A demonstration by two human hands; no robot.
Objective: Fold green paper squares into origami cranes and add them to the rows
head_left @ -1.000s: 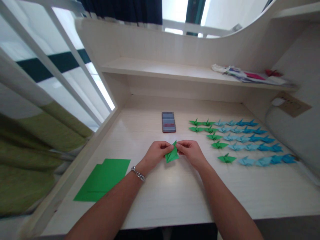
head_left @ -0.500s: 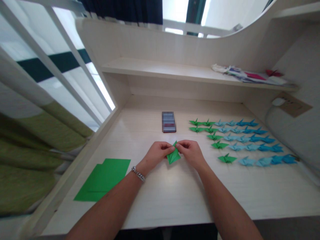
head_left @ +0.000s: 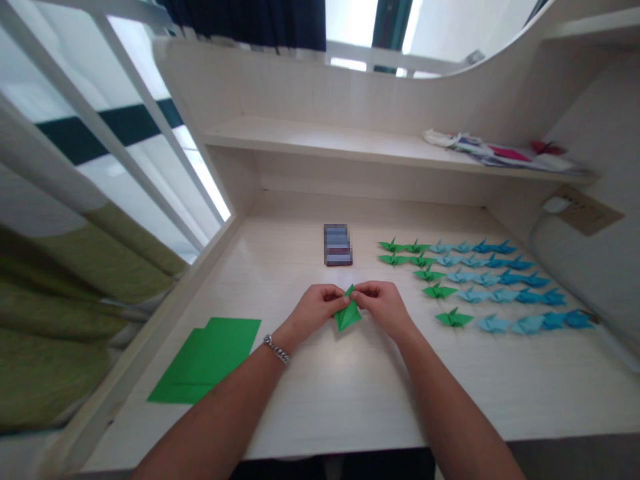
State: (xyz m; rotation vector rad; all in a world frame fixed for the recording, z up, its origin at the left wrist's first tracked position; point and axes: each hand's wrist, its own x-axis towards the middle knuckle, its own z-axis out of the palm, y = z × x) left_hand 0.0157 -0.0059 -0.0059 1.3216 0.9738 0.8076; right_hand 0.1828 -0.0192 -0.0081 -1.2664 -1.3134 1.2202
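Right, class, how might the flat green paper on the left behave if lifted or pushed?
The green paper looks thin, so it would probably sag if lifted by one corner. Its offset edges suggest loose sheets that might slide apart when pushed. It likely creases easily, if it matches the folded piece the left hand and right hand hold.

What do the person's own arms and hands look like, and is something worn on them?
The left hand and right hand have no gloves. No sleeve shows on the left forearm or right forearm. A silver-coloured bracelet of chain links circles the left wrist; none shows on the right. Some fingers are partly hidden.
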